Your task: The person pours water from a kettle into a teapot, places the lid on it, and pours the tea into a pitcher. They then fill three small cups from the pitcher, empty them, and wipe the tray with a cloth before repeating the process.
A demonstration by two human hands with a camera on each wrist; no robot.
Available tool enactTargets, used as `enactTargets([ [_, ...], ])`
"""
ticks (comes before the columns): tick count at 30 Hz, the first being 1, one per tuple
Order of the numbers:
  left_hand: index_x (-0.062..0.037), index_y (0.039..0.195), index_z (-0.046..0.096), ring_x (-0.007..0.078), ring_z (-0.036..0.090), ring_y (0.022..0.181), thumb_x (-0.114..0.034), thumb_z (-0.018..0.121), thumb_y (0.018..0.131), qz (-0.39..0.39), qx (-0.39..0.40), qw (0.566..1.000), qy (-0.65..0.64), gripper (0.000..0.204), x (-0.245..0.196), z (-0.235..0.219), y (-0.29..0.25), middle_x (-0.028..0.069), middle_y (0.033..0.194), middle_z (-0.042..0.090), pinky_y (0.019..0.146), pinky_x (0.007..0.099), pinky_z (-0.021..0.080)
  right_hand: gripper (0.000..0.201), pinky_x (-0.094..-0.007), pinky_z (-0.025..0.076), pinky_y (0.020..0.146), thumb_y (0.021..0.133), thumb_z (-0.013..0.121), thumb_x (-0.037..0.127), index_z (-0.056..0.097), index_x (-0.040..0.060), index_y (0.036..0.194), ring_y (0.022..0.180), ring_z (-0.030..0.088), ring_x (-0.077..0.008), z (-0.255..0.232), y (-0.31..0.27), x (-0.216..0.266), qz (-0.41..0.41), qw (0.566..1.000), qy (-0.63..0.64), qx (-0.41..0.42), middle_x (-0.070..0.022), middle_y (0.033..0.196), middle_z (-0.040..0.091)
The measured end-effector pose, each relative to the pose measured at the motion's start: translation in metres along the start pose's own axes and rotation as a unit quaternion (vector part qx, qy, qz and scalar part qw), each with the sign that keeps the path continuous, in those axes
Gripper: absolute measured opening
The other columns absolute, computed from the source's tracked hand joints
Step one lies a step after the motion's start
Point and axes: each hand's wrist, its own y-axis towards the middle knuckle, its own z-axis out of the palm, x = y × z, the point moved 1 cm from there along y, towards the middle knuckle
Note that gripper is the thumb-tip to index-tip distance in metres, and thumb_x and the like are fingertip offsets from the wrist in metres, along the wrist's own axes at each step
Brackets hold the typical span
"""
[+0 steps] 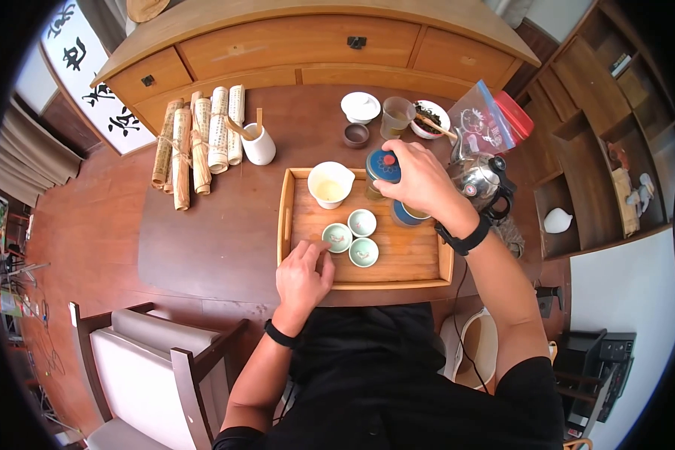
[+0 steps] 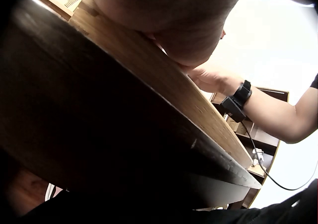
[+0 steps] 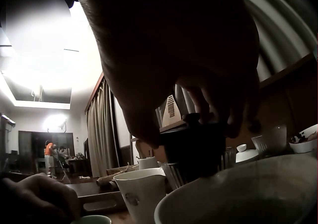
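Note:
My right hand (image 1: 423, 176) grips a blue lidded cup (image 1: 380, 160) with a flower pattern and red knob, from above; ribbed glass shows around its lower part in the right wrist view. Nearby on the wooden tray (image 1: 285, 217) sits another blue-sided cup (image 1: 411, 215), partly under my right wrist. My left hand (image 1: 305, 279) rests at the tray's front left edge, fingers loosely bent. Its fingertips are right at the rim of a pale green teacup (image 1: 336, 238). Two matching teacups (image 1: 363, 223) stand beside that one, and a white pitcher (image 1: 330, 185) behind them.
A steel kettle (image 1: 481, 180) stands right of the tray. Behind it are a plastic bag (image 1: 481, 124), a bowl of tea leaves (image 1: 431, 118), a glass cup (image 1: 397, 118) and a white lidded bowl (image 1: 360, 107). Rolled scrolls (image 1: 200, 142) and a utensil holder (image 1: 259, 145) are at left.

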Motion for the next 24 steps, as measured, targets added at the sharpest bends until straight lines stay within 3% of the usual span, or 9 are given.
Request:
enactTargets([
  [5,-0.0094,0.106,0.079,0.0324,0.074,0.080,-0.009,0.079,0.093,0.022,-0.014,1.000,-0.003,0.013,0.002,0.004,0.001,0.0090,0.090,0.070,0.070,0.0449,0.060,0.065,-0.0510,0.052,0.114,0.091,0.091,0.035,0.065,0.0007,0.139,0.135,0.065,-0.0414,-0.005,-0.012,-0.013,-0.044,0.999,0.011,0.009,-0.0214,0.141,0.072],
  [8,-0.0095,0.106,0.079,0.0325,0.075,0.081,-0.009,0.080,0.094,0.014,-0.010,1.000,-0.001,0.013,0.000,0.002,0.001,0.0091,0.091,0.071,0.071,0.0448,0.061,0.079,-0.0496,0.050,0.121,0.090,0.094,0.041,0.061,0.0010,0.150,0.142,0.062,-0.0421,-0.019,-0.035,-0.020,-0.025,0.998,0.001,-0.060,-0.0234,0.152,0.067],
  [10,-0.0095,0.106,0.079,0.0328,0.075,0.083,-0.009,0.080,0.094,0.004,-0.002,1.000,0.003,0.012,0.000,0.002,0.000,0.0093,0.092,0.072,0.072,0.0452,0.061,0.093,-0.0475,0.049,0.123,0.089,0.097,0.042,0.054,-0.0005,0.160,0.148,0.061,-0.0391,-0.027,-0.055,-0.028,0.113,0.991,0.056,-0.038,-0.0245,0.156,0.065],
  [13,-0.0115,0.107,0.080,0.0316,0.075,0.078,-0.008,0.080,0.094,0.006,-0.002,1.000,0.007,0.014,0.002,0.004,0.000,0.0063,0.098,0.077,0.069,0.0432,0.060,0.096,-0.0462,0.051,0.121,0.089,0.099,0.037,0.050,0.0012,0.164,0.148,0.063,-0.0345,-0.024,-0.088,-0.040,0.193,0.965,0.179,0.014,-0.0204,0.162,0.063],
  [15,-0.0113,0.107,0.080,0.0311,0.074,0.077,-0.008,0.080,0.094,0.005,-0.003,1.000,0.009,0.014,0.002,0.005,0.000,0.0062,0.098,0.077,0.069,0.0431,0.059,0.098,-0.0460,0.053,0.120,0.089,0.100,0.030,0.047,0.0009,0.166,0.146,0.064,-0.0330,-0.003,-0.105,-0.050,0.153,0.964,0.216,-0.010,-0.0205,0.161,0.063],
  [17,-0.0111,0.108,0.080,0.0305,0.074,0.076,-0.007,0.080,0.095,0.005,-0.004,1.000,0.013,0.014,0.001,0.005,0.000,0.0061,0.098,0.077,0.068,0.0430,0.059,0.100,-0.0434,0.054,0.119,0.090,0.100,0.024,0.044,-0.0006,0.168,0.144,0.064,-0.0297,0.017,-0.113,-0.054,0.195,0.926,0.323,-0.004,-0.0189,0.159,0.064],
  [18,-0.0101,0.107,0.079,0.0325,0.074,0.080,-0.008,0.079,0.095,-0.006,-0.001,1.000,0.006,0.012,-0.001,0.005,0.000,0.0078,0.095,0.075,0.070,0.0444,0.060,0.095,-0.0405,0.054,0.118,0.091,0.099,0.020,0.044,-0.0019,0.166,0.142,0.064,-0.0241,0.027,-0.110,-0.052,0.198,0.930,0.309,-0.013,-0.0146,0.157,0.065],
  [22,-0.0098,0.107,0.079,0.0347,0.075,0.082,-0.010,0.079,0.095,-0.023,-0.004,1.000,-0.003,0.012,-0.002,0.003,0.000,0.0094,0.093,0.073,0.072,0.0457,0.060,0.091,-0.0408,0.054,0.117,0.089,0.101,0.031,0.051,-0.0009,0.159,0.138,0.069,-0.0261,0.039,-0.111,-0.047,0.214,0.935,0.280,-0.033,-0.0172,0.152,0.069],
  [24,-0.0102,0.109,0.079,0.0348,0.075,0.082,-0.010,0.079,0.095,-0.024,-0.009,1.000,-0.006,0.013,-0.001,0.003,0.000,0.0092,0.094,0.073,0.071,0.0455,0.060,0.086,-0.0404,0.055,0.115,0.090,0.100,0.030,0.054,0.0022,0.156,0.136,0.070,-0.0253,0.055,-0.112,-0.051,0.172,0.922,0.331,-0.104,-0.0141,0.147,0.072],
])
